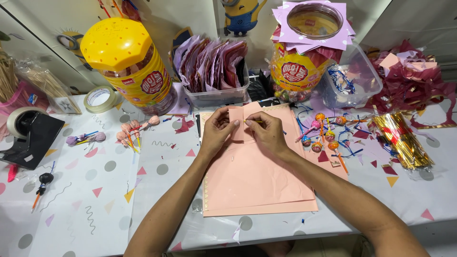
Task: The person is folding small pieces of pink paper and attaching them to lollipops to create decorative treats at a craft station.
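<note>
We've got a white table [157, 190] with a confetti-print cover, and right on it sit a stack of peach paper sheets [252, 181], loose lollipops [326, 135], a black tape dispenser [28, 135], a tape roll [100, 99] and gold twist ties [402, 140].

Paper, plastic and foil across your counter

Your left hand [216, 131] and right hand [269, 133] pinch a small square of matt pink tissue paper [238, 127] over a stack of smooth, matt peach paper sheets [252, 181]. The counter [85, 200] wears a slick, faintly glossy plastic cover printed with confetti shapes. At its back edge stands a glossy yellow plastic jar [126, 59] and a clear plastic bin [216, 97] of crinkled purple wrappers. Toward the right edge lie shiny gold foil strips [402, 140] in clear film and lollipops [323, 135] in glossy wrappers.
</note>
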